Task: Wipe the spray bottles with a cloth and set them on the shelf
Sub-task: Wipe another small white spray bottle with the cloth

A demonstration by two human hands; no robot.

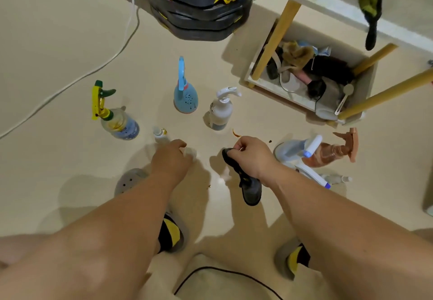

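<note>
- Head view, step: start of a wipe cycle, I'd say. The right hand (251,154) pinches the top of a dark cloth (249,189) between thumb and curled fingers, and the rest hangs loose above the floor.
- The left hand (171,156) reaches low to the floor with fingers curled down, just beside a small bottle (160,134). A pale blur sits at the fingertips; can't tell if it grips anything.
- Bottles all on the floor, none on the shelf (332,6): yellow-green trigger bottle (120,124) at left, blue bottle (185,95) and white spray bottle (221,112) upright ahead. A pink bottle (328,154) lies tipped in a heap at right.
- Next move, likely: close the left hand on one bottle, lift it, bring the cloth against it.
- Room: open floor between the hands. The bottles stand well apart, so a reach is easy.
- Edges: the shelf leg (281,30) slants across the way to the shelf. The lower tray (254,81) is packed with clutter.
- The white cord (117,51) trails at left, away from the reach.
</note>
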